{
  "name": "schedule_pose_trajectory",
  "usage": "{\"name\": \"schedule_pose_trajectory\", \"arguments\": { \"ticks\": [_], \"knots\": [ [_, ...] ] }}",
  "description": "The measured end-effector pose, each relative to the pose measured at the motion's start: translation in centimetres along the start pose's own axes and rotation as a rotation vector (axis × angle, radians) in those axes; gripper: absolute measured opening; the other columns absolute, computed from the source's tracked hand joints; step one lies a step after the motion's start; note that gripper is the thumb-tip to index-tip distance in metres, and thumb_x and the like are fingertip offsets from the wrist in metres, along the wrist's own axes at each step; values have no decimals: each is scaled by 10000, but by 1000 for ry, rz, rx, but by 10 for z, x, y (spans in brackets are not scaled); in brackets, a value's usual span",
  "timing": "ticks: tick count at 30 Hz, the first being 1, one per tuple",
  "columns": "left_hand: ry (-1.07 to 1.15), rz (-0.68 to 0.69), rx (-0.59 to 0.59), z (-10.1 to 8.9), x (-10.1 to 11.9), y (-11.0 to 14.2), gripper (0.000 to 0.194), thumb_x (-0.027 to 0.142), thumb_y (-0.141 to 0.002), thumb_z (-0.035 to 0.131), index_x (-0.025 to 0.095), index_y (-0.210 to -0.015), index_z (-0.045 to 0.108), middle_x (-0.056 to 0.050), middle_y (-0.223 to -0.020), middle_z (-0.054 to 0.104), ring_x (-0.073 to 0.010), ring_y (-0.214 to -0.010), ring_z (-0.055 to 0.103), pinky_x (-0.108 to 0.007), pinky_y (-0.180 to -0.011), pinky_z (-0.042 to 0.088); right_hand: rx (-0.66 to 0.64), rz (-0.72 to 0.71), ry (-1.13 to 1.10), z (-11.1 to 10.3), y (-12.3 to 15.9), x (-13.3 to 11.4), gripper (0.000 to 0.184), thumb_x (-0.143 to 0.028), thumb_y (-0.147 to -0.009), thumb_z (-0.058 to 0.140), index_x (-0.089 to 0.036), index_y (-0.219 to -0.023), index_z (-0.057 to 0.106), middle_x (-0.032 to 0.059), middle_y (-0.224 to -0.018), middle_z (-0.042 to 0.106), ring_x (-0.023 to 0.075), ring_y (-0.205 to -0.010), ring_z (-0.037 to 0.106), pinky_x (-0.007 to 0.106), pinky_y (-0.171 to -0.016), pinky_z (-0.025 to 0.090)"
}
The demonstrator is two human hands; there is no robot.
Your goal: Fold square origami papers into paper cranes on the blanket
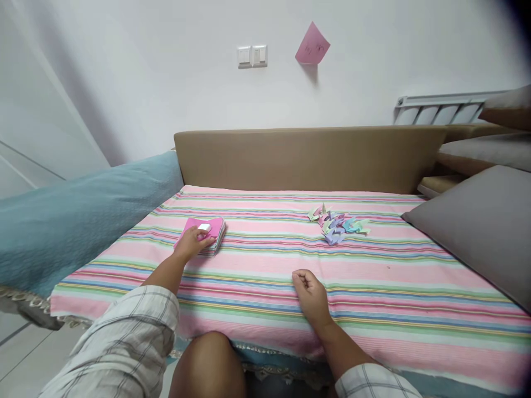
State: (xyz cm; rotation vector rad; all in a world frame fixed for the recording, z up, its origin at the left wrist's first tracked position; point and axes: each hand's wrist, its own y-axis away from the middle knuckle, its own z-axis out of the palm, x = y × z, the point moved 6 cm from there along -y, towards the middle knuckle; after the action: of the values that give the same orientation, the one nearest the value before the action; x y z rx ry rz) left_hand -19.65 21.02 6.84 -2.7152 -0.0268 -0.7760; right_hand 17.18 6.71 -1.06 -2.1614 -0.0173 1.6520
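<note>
Nearest, at 1 o'clock, the right hand (311,296) rests on the striped cover (257,282), fingers curled in loosely, nothing visible in them.

Farther out, at 11 o'clock, the left hand (191,243) is on the pink-topped paper stack (192,223), fingers bent and slightly apart beside a small white block (204,227) on top; whether they grip it, I cannot tell.

Beyond the right hand, near 1 o'clock, lies a loose heap of folded paper shapes (334,225); a grey cushion (477,221) leans at 2 o'clock.

A sideways push could slide loose sheets askew or knock the block off. The soft, rumpled cover might tilt the stack, and a trailing sleeve or slipping cushion could scatter or crush the shapes.
</note>
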Motion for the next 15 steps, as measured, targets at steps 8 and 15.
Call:
{"name": "schedule_pose_trajectory", "arguments": {
  "ticks": [8, 15],
  "knots": [
    [63, -41, -45, -2, -3, 0, 658, 604, -527, 698, 182, -1032, 675, -91, -1142, 588, -269, -992, 560, -336, -859, 428, -15, 0, 34, 2, -1, -1, 305, -455, -813, 487, -177, -780, 607, -10, -582, 549, 127, -520, 492, 225, -515, 403],
    [221, -91, -43, -6, 5, 4, 745, 615, -404, 752, 189, -1012, 683, -43, -960, 619, -214, -834, 566, -304, -750, 451, -38, -4, 42, 3, 0, -1, 297, -450, -824, 480, -180, -798, 601, -13, -602, 553, 126, -542, 500, 224, -539, 405]
  ]
}}
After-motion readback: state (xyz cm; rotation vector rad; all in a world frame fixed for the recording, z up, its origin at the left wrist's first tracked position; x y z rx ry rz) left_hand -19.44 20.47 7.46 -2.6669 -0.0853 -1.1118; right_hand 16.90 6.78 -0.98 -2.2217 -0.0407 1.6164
